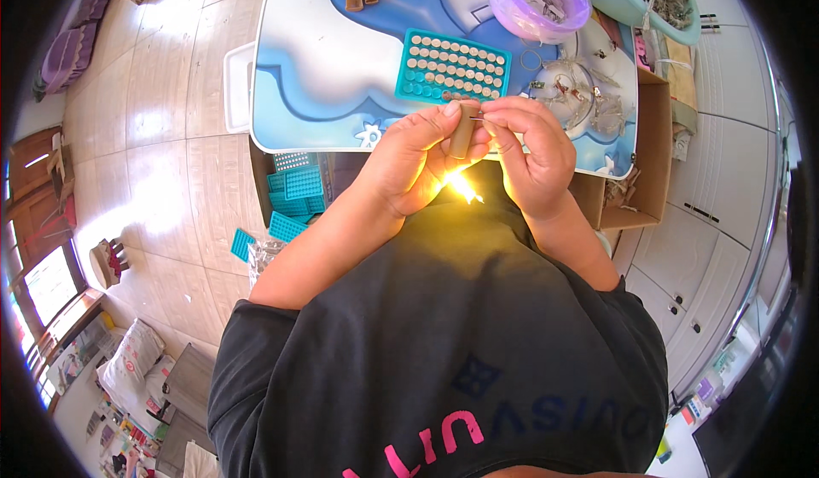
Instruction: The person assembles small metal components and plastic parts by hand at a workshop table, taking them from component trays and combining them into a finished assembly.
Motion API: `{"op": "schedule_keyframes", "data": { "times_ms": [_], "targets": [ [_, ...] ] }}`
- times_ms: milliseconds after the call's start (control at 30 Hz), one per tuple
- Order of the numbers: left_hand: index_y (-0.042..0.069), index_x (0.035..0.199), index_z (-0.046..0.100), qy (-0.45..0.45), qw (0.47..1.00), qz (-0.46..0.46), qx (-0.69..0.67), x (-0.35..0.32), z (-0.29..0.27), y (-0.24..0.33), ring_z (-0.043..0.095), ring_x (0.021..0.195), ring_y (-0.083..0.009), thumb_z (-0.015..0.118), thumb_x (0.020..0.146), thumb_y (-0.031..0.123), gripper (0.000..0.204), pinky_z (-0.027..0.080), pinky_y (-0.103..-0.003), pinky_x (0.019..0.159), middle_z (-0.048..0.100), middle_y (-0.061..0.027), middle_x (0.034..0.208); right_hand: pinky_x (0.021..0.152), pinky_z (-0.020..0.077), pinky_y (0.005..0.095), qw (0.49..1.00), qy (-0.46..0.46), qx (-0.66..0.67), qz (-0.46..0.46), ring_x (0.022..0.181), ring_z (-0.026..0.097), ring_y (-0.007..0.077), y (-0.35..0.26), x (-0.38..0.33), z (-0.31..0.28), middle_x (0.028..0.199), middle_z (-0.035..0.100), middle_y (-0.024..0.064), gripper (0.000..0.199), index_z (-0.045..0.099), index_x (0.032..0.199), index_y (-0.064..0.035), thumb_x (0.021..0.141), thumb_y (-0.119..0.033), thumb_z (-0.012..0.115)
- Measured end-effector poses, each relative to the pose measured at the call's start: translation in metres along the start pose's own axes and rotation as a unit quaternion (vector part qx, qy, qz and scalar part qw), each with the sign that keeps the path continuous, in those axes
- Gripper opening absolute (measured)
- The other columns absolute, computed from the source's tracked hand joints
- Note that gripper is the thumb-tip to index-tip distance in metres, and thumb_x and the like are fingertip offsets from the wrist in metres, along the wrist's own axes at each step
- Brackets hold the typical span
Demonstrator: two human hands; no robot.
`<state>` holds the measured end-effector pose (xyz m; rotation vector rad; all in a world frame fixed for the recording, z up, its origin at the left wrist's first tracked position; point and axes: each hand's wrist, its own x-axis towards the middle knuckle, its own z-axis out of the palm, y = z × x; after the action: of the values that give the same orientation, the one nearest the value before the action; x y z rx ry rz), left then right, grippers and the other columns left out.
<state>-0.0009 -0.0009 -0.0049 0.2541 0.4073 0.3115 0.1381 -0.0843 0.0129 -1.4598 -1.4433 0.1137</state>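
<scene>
Discs (450, 69) are being held by a teal tray (403, 65), a brown case (461, 134) by left fingers (433, 123), a thin pin (477, 118) by right fingers (517, 120).

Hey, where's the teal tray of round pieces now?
In the head view's upper middle, the teal tray lies on the table beyond the left hand and right hand, left of the purple bowl.

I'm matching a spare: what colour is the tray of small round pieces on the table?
The tray is teal, best seen in the head view.
</scene>
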Motion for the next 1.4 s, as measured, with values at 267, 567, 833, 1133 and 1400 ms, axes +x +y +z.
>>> {"op": "schedule_keyframes", "data": {
  "times_ms": [267,567,833,1133,1400],
  "targets": [
    [-0.003,0.109,0.054,0.041,0.999,-0.01,-0.017,-0.001,0.005,0.0,0.063,0.084,-0.0184,0.051,0.092,0.019,0.028,0.051,-0.031,0.081,0.063,-0.0104,0.095,0.062,0.0508,0.0292,1.0,0.009,0.01,0.0,0.073,0.064,0.0238,0.0,0.0,0.002,0.086,0.063,0.012,0.013,0.06,0.083,0.0008,0.073,0.003,0.067],
    [-0.003,0.109,0.055,0.054,0.999,-0.006,0.002,0.0,0.001,-0.002,0.063,0.082,-0.0176,0.05,0.092,0.018,0.027,0.051,-0.03,0.081,0.063,-0.01,0.093,0.063,0.051,0.0313,1.0,-0.003,-0.025,0.01,0.074,0.063,0.0256,0.002,-0.003,0.003,0.085,0.062,0.0115,0.016,0.06,0.084,0.0,0.07,0.002,0.067],
    [-0.001,0.107,0.056,0.053,0.998,-0.012,0.014,0.001,0.006,-0.003,0.062,0.084,-0.014,0.051,0.092,0.019,0.026,0.051,-0.028,0.083,0.061,-0.0058,0.092,0.061,0.0507,0.0322,0.998,-0.014,-0.054,-0.018,0.074,0.062,0.0262,0.004,-0.005,0.004,0.087,0.06,0.0114,0.014,0.058,0.084,-0.0008,0.072,0.001,0.065],
    [-0.003,0.108,0.056,0.051,0.994,-0.039,0.091,0.001,-0.005,-0.001,0.062,0.083,-0.0156,0.051,0.092,0.021,0.029,0.052,-0.028,0.079,0.062,-0.0071,0.09,0.066,0.0493,0.0315,0.993,-0.1,0.005,0.07,0.076,0.06,0.0243,0.005,-0.008,-0.005,0.086,0.06,0.0098,0.018,0.06,0.087,-0.0028,0.071,0.0,0.067],
    [-0.002,0.11,0.051,0.028,0.979,-0.155,0.13,-0.004,0.009,-0.004,0.063,0.074,-0.0169,0.051,0.092,0.028,0.035,0.054,-0.029,0.069,0.062,-0.0102,0.093,0.069,0.0454,0.0267,0.939,-0.177,0.194,0.222,0.08,0.055,0.0164,0.0,-0.017,-0.042,0.09,0.057,0.0065,0.027,0.062,0.094,-0.0027,0.069,-0.007,0.073]
  ]
}}
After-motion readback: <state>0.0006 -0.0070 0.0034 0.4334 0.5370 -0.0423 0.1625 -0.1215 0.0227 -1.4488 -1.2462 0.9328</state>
